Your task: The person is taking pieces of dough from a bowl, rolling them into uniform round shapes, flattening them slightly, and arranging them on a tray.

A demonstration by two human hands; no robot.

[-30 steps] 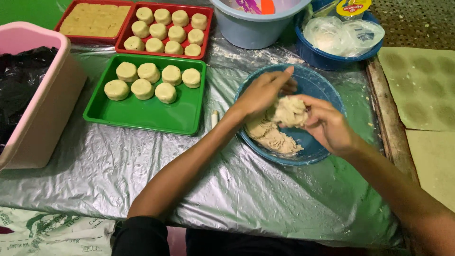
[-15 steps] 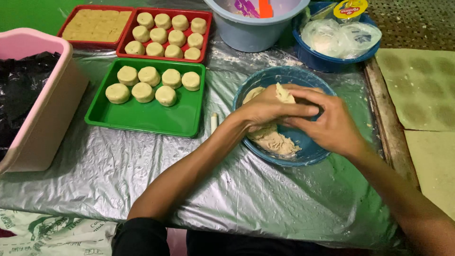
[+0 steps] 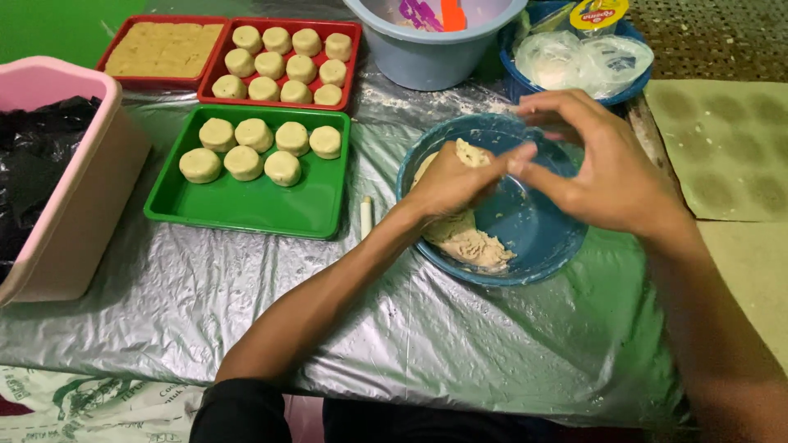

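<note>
1. Pink tub [image 3: 78, 205] far left on the counter, black plastic bag [image 3: 37, 164] inside.
2. Red tray [image 3: 283, 61]: nine dough pucks; green tray [image 3: 246, 201]: six pucks.
3. Blue bowl [image 3: 533, 238] holds the pale dough mass [image 3: 468, 238].
4. Left hand [image 3: 447, 184], forearm slanting up-right, grip closed on a dough lump [image 3: 468, 153] poking upward over the bowl.
5. Right hand [image 3: 599, 172] arched above the bowl, fingertips meeting the left thumb; grip half-curled, holding nothing I can see.

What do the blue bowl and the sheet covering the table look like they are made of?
The blue bowl looks like glossy moulded plastic: smooth wall, soft highlights. The table sheet looks like thin clear plastic film: wrinkled, shiny, greyish. The left hand grips pale, matte dough.
</note>
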